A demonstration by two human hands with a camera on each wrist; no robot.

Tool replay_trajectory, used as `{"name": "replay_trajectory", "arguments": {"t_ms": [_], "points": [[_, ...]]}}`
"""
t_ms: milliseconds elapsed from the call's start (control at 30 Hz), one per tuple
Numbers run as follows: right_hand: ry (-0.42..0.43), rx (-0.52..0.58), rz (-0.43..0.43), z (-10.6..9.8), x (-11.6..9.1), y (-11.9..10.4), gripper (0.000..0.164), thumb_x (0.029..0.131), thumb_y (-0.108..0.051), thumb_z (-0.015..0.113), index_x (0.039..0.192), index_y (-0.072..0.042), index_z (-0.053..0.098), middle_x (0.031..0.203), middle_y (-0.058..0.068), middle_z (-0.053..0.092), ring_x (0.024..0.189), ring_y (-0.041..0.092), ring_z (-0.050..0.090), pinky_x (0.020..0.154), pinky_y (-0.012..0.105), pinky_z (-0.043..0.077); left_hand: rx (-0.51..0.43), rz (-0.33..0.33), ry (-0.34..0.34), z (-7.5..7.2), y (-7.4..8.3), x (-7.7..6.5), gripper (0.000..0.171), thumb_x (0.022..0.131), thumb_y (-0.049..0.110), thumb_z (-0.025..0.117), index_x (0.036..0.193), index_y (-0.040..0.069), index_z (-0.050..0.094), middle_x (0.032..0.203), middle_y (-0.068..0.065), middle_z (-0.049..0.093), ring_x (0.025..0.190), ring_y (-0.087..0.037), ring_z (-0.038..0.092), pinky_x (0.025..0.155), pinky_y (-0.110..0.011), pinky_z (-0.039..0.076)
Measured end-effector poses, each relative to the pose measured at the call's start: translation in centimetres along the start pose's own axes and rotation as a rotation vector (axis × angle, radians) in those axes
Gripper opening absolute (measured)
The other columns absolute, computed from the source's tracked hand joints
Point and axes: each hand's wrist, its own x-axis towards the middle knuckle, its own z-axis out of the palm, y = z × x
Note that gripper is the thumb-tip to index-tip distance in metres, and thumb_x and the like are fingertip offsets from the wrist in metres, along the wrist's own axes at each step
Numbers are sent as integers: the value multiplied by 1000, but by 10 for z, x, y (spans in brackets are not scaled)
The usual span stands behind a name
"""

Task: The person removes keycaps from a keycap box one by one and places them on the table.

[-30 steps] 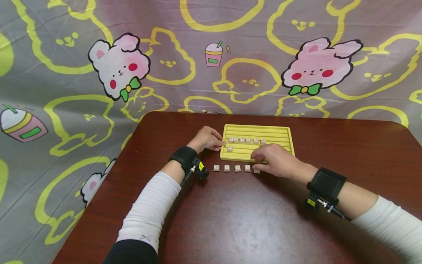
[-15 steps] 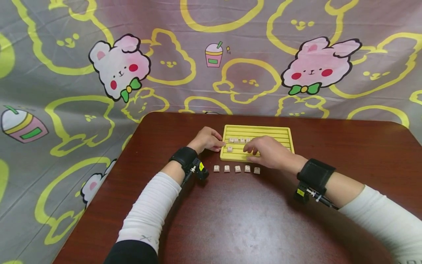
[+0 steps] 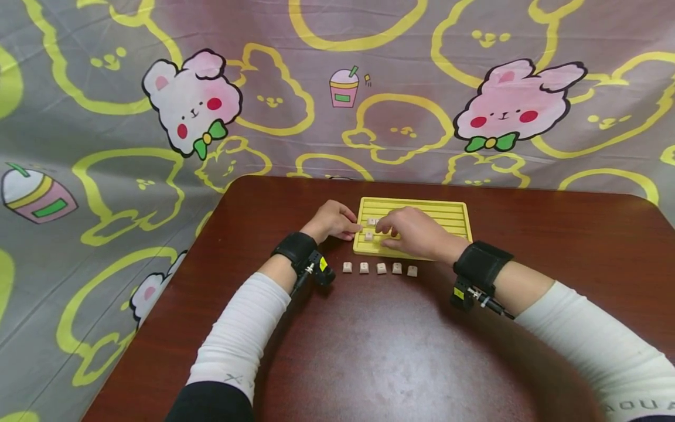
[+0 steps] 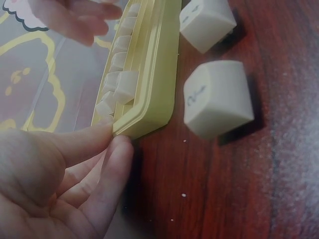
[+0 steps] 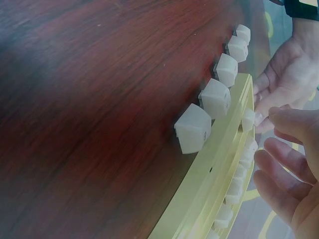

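In the head view, my left hand is at the left edge of a yellow slotted tray. Its thumb and fingertips pinch the tray's near corner in the left wrist view. My right hand hovers over the tray, thumb and fingers apart with nothing between them. Beneath it, a row of white keycaps is mostly hidden in the head view; the leftmost keycap still shows. One single keycap sits in the slot nearer me. The right wrist view shows that keycap beyond my right thumb.
Several loose keycaps stand in a line on the brown table, just in front of the tray. Two of them loom large in the left wrist view, the nearest keycap bearing a printed mark. A patterned cloth hangs behind the table.
My right hand has moved left and away from me, from the right end of the loose keycap line to over the tray's left part. My left hand stays at the tray's edge.
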Motion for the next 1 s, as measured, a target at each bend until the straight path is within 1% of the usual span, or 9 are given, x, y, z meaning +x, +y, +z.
{"name": "replay_trajectory", "arguments": {"t_ms": [133, 267, 367, 533, 733, 867, 1000], "points": [[2, -2, 3, 3, 5, 0, 22, 88, -16, 76, 109, -10, 75, 106, 5, 75, 89, 20, 71, 79, 35, 60, 13, 11, -3, 0, 1, 0, 30, 84, 6, 78, 109, -5, 66, 82, -9, 64, 61, -12, 64, 64, -27, 63], [10, -8, -24, 6, 13, -2, 19, 88, -16, 75, 106, -10, 76, 104, 5, 75, 87, 19, 71, 77, 35, 60, 25, 13, -5, 0, 2, -1, 30, 85, 6, 77, 109, -6, 66, 83, -10, 64, 61, -12, 65, 70, -30, 64], [10, -18, -32, 6, 19, -3, 19, 88, -16, 75, 106, -10, 76, 103, 5, 75, 87, 20, 71, 77, 35, 60, 23, 9, -9, -1, 2, -2, 29, 85, 6, 77, 109, -6, 66, 84, -9, 63, 61, -12, 65, 70, -30, 64], [-4, -32, -10, 7, 24, -3, 19, 89, -18, 74, 105, -9, 76, 102, 6, 75, 91, 21, 70, 80, 37, 60, 19, 12, -14, -1, 1, -1, 29, 86, 5, 76, 110, -6, 65, 84, -9, 63, 61, -12, 65, 68, -28, 64], [-18, -46, 4, 12, 28, -3, 18, 90, -19, 73, 106, -10, 76, 102, 6, 75, 94, 21, 70, 83, 38, 59, 24, 16, -5, -1, 0, -1, 28, 85, 6, 77, 109, -6, 66, 87, -10, 63, 63, -13, 65, 69, -29, 64], [-30, -58, 29, 14, 31, -3, 19, 90, -20, 74, 106, -11, 76, 103, 5, 75, 96, 21, 70, 86, 38, 59, 17, 12, -4, -1, 0, -1, 29, 85, 6, 77, 109, -6, 66, 88, -11, 64, 64, -14, 66, 69, -29, 64], [-39, -60, 47, 15, 33, -3, 16, 90, -20, 73, 104, -12, 76, 101, 4, 76, 96, 21, 71, 85, 39, 60, 5, 8, -9, -1, 1, 0, 28, 85, 5, 77, 109, -5, 67, 90, -12, 65, 64, -14, 66, 68, -29, 64]]}}
